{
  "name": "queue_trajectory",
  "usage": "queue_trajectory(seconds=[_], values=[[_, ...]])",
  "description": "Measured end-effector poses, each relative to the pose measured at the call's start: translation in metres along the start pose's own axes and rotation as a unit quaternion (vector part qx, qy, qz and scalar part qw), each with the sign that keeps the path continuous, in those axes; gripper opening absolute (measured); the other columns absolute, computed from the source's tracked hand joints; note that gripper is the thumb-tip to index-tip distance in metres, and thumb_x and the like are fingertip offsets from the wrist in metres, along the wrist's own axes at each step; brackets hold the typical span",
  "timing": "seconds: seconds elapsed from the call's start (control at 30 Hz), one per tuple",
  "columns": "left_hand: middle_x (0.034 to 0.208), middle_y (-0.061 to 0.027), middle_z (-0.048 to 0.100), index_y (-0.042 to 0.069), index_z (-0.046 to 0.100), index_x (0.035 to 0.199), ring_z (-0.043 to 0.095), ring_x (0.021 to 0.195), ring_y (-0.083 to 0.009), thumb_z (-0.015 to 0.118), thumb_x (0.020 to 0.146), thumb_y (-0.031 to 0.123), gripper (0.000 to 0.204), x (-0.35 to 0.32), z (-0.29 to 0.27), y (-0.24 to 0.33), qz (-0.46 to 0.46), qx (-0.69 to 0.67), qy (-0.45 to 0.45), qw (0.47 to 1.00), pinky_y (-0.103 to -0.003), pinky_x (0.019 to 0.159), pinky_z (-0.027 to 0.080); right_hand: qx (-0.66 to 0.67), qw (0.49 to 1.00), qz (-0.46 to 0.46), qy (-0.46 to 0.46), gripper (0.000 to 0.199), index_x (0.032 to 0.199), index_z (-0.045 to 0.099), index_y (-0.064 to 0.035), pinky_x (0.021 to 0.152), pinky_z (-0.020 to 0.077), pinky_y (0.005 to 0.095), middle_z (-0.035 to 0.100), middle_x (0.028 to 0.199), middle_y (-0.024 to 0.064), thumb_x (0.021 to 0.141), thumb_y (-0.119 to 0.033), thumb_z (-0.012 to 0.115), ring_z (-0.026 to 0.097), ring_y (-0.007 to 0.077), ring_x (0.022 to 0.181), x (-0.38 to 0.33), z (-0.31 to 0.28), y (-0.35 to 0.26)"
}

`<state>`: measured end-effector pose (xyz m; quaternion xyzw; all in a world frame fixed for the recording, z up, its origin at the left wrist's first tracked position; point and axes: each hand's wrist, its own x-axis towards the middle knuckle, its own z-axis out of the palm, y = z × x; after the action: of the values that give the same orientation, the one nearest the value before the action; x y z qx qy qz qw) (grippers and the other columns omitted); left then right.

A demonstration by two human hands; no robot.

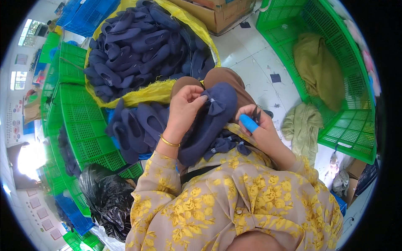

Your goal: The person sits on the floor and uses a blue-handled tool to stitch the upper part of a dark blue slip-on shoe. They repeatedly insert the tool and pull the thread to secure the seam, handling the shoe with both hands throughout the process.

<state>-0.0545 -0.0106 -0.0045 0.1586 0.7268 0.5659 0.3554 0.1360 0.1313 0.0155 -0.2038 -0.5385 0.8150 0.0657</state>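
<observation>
The left hand (186, 106) has its grip clamped on a navy felt slipper (209, 125), thumb and fingers pinching the toe just beside the small bow (215, 105) so that the bow faces up at the person, where it can be worked on. The slipper lies across the lap with its heel hanging down toward the near left, so the knees carry its weight and the fingers only have to steady it. The right hand (255, 123), with a blue wrap on one finger, is closed around small dark snips (256, 113), their points aimed left at the bow, close but not touching it. The wrap probably guards the finger against rubbing.

A few loose navy bows (226, 144) rest on the lap under the slipper, within easy reach. To the left, more slippers (134, 125) lie piled against a green crate (83, 121), and farther off a yellow sack (142, 94) stands open, heaped with the same kind. On the right, across the white floor (255, 58), a big green basket (335, 62) holds an olive cloth (320, 69), with another cloth (299, 125) dropped beside it. A black plastic bag (104, 196) sits near left.
</observation>
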Motion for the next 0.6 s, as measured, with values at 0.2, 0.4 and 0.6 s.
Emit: queue_trajectory(seconds=[0.2, 0.4, 0.6], values=[[0.093, 0.0002, 0.059, 0.002, 0.059, 0.105, 0.055, 0.085, -0.0069, 0.062, 0.089, -0.001, 0.017, -0.008, 0.016, -0.009, 0.121, -0.054, 0.097, 0.986, -0.021, 0.078, 0.046, 0.239, 0.960, 0.067, 0.130, 0.010, 0.102, 0.058, -0.0089, 0.048, 0.0278, 0.0221, 0.037, 0.062, -0.0052, 0.096, -0.007, 0.051, 0.034, 0.0043, 0.052, -0.031, -0.064, 0.010], [0.093, 0.0028, 0.057, 0.004, 0.059, 0.109, 0.053, 0.086, -0.0046, 0.062, 0.088, -0.005, 0.022, -0.014, 0.016, -0.008, 0.126, -0.033, 0.103, 0.986, -0.018, 0.080, 0.043, 0.294, 0.867, 0.048, 0.399, 0.015, 0.099, 0.058, -0.0069, 0.041, 0.0193, 0.0218, 0.029, 0.057, -0.0063, 0.100, -0.019, 0.049, 0.022, 0.0051, 0.044, -0.180, -0.358, 0.044], [0.088, -0.0005, 0.062, 0.003, 0.061, 0.107, 0.057, 0.080, -0.0069, 0.065, 0.086, -0.002, 0.021, -0.014, 0.038, -0.016, 0.126, -0.047, 0.035, 0.990, -0.022, 0.073, 0.048, 0.276, 0.748, 0.045, 0.601, 0.018, 0.083, 0.053, -0.0145, 0.041, 0.0223, 0.0227, 0.027, 0.053, -0.0055, 0.100, -0.022, 0.054, 0.022, 0.0072, 0.041, -0.205, -0.395, 0.012]])
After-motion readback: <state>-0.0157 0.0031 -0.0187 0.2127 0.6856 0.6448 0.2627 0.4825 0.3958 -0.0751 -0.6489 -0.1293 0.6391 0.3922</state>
